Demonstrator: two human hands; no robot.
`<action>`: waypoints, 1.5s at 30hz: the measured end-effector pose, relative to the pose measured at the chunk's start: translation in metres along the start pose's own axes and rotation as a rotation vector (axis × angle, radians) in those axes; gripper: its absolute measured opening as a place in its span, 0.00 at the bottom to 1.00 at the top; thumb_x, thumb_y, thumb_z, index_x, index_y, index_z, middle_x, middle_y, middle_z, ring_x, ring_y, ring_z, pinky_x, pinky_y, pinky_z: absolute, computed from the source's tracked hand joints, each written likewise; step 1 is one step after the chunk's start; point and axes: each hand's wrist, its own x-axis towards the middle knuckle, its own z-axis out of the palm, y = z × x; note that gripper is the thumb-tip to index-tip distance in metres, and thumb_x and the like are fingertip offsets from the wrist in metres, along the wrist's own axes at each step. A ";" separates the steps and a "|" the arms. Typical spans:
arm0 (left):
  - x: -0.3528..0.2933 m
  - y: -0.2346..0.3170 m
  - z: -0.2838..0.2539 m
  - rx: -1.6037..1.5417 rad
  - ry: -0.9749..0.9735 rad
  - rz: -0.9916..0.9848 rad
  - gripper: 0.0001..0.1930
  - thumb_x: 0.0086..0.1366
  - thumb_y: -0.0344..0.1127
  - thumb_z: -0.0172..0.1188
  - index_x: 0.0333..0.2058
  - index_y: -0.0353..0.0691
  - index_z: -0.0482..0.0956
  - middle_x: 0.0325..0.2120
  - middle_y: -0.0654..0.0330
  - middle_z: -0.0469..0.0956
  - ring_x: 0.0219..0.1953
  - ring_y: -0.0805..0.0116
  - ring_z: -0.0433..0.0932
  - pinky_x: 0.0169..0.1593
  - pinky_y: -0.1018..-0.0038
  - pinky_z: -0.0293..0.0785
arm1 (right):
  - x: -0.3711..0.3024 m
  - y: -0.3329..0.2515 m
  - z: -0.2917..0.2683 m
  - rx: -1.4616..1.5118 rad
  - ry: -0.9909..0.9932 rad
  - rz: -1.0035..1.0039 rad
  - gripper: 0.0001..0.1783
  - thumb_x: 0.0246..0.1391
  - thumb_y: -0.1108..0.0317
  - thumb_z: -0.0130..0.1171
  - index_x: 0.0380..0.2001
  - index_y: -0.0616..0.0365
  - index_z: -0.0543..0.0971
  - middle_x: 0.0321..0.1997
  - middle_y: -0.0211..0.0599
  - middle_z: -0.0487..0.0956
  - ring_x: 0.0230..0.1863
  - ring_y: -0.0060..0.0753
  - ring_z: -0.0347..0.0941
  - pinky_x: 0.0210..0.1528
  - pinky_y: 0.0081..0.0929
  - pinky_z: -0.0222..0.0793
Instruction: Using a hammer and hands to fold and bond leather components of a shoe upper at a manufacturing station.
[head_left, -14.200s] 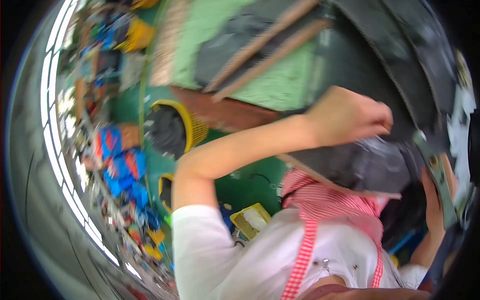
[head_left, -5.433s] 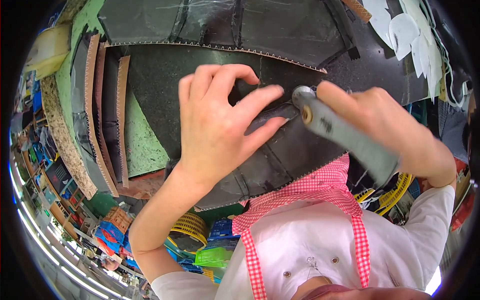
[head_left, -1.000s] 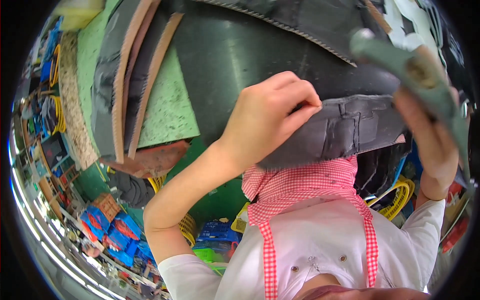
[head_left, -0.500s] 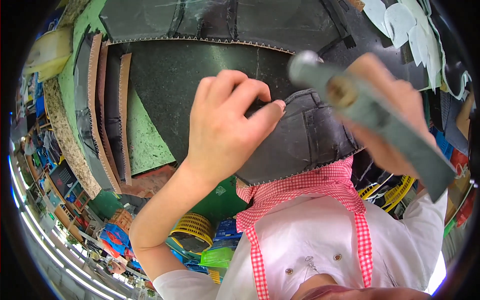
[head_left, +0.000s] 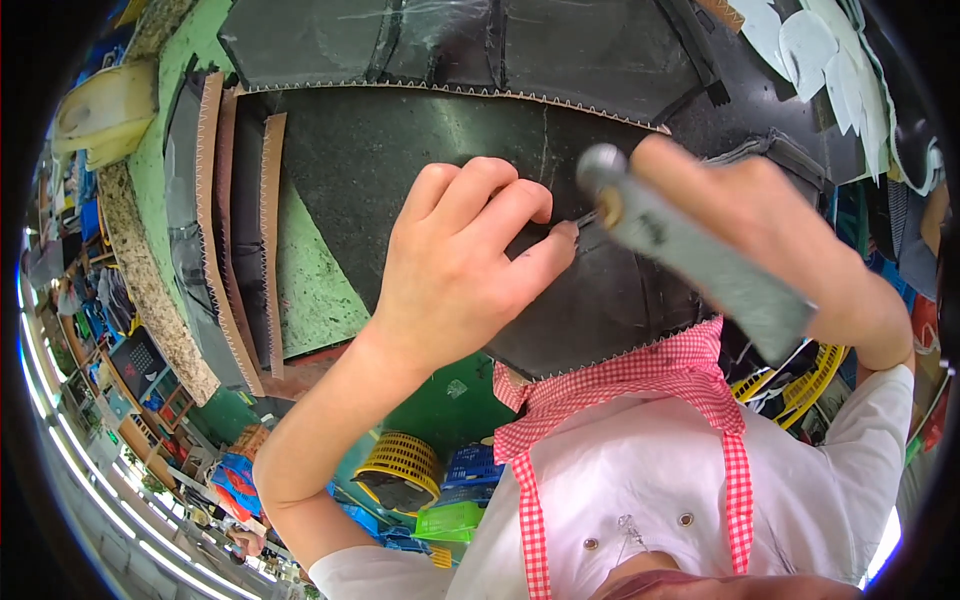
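— Where was the left hand?

— Pressed flat on the dark leather piece, fingers close together and curled over its edge, thumb tip touching the surface just beside the tool's end.

— And the right hand?

— Its fingers were wrapped tight round a grey-handled tool, blurred, the tip reaching the leather right at the left thumb.

— What lay beyond the fingers?

— More dark sheets with zigzag edges on the green table, and brown-edged strips off to the left of the knuckles.
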 end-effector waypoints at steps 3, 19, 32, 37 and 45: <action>0.000 -0.009 -0.005 -0.040 -0.034 0.001 0.12 0.43 0.34 0.73 0.30 0.49 0.85 0.33 0.71 0.79 0.39 0.62 0.73 0.42 0.65 0.68 | -0.001 -0.007 0.007 0.001 -0.091 0.082 0.12 0.60 0.72 0.60 0.42 0.62 0.69 0.23 0.52 0.71 0.25 0.62 0.71 0.24 0.44 0.64; -0.014 -0.019 -0.011 -0.131 0.061 -0.145 0.13 0.42 0.32 0.75 0.30 0.50 0.86 0.33 0.69 0.80 0.40 0.60 0.73 0.42 0.64 0.67 | 0.006 -0.005 0.024 0.179 -0.001 -0.023 0.15 0.57 0.75 0.61 0.45 0.62 0.68 0.24 0.50 0.69 0.25 0.60 0.72 0.24 0.43 0.66; -0.040 -0.001 -0.002 -0.127 0.135 -0.386 0.12 0.45 0.30 0.77 0.31 0.47 0.87 0.37 0.69 0.79 0.44 0.62 0.71 0.50 0.66 0.65 | 0.020 -0.009 0.024 0.348 0.006 -0.003 0.14 0.56 0.73 0.58 0.44 0.62 0.68 0.25 0.49 0.73 0.28 0.61 0.74 0.27 0.45 0.69; -0.042 0.007 0.008 -0.086 0.220 -0.359 0.09 0.48 0.35 0.75 0.29 0.49 0.85 0.33 0.72 0.79 0.42 0.63 0.72 0.46 0.65 0.62 | 0.018 -0.010 0.025 0.269 0.206 -0.041 0.10 0.63 0.72 0.59 0.39 0.63 0.67 0.22 0.49 0.68 0.27 0.61 0.72 0.25 0.40 0.64; -0.041 0.019 0.001 0.153 0.161 -0.263 0.10 0.50 0.38 0.73 0.32 0.51 0.83 0.34 0.70 0.77 0.42 0.65 0.72 0.48 0.64 0.62 | 0.017 -0.013 0.029 0.117 0.017 -0.017 0.14 0.56 0.73 0.62 0.40 0.62 0.66 0.24 0.51 0.73 0.27 0.63 0.74 0.25 0.41 0.68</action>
